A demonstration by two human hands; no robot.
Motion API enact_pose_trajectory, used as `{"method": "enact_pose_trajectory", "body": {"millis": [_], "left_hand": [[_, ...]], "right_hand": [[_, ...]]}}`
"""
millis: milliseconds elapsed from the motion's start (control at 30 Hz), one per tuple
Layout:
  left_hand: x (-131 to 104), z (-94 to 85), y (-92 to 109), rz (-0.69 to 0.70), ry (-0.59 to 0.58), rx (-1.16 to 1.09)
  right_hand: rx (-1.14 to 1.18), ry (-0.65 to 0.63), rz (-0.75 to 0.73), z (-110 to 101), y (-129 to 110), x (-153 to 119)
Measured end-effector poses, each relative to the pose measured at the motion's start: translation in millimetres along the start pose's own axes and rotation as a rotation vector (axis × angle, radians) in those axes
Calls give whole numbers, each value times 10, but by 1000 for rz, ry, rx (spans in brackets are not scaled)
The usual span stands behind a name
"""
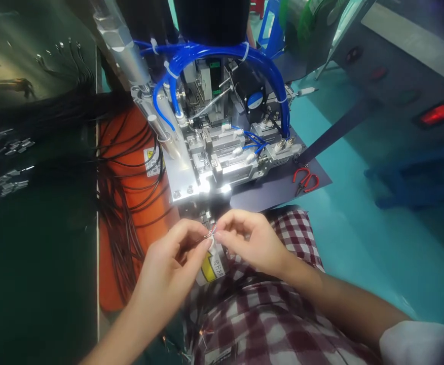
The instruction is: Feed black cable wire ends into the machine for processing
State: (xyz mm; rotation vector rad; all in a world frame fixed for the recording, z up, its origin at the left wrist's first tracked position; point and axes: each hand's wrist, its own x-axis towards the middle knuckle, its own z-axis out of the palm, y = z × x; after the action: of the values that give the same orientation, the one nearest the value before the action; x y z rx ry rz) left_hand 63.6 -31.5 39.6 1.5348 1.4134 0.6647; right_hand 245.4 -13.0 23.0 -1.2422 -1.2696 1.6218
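Note:
Both of my hands meet just below the front of a metal machine (225,147) with blue air tubes. My left hand (176,258) pinches at the end of some thin wires (213,231). From the other side my right hand (248,238) closes thumb and forefinger on the same small wires, which look reddish and bluish. A small white piece lies under the fingertips, too small to make out. Bright light shines on the machine's front edge above my fingers.
Black cables (121,243) lie over an orange surface (142,203) on the left, beside a dark green table (35,263). Red-handled pliers (305,180) rest on the machine's base plate. A grey panel (415,61) with a lit red switch stands at right.

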Motion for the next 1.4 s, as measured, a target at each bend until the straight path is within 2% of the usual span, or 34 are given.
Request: {"method": "enact_pose_trajectory", "body": {"millis": [200,500,767,933,1033,1233,1400], "left_hand": [[-49,1,-12,-30,127,9],[-65,-5,12,-134,97,-72],[-85,10,45,-132,66,-141],[-84,35,68,-128,89,-266],[-72,56,70,-131,106,-306],[-79,62,33,-287,147,-420],[-69,38,-3,-394,141,-427]], "right_hand": [[65,24,4,-30,-11,23],[-18,123,-72,94,19,-7],[108,39,81,172,-59,37],[-54,140,-96,309,-6,-68],[-154,152,-155,347,38,-103],[-224,169,-218,336,65,-125],[-293,152,-219,364,67,-139]]}}
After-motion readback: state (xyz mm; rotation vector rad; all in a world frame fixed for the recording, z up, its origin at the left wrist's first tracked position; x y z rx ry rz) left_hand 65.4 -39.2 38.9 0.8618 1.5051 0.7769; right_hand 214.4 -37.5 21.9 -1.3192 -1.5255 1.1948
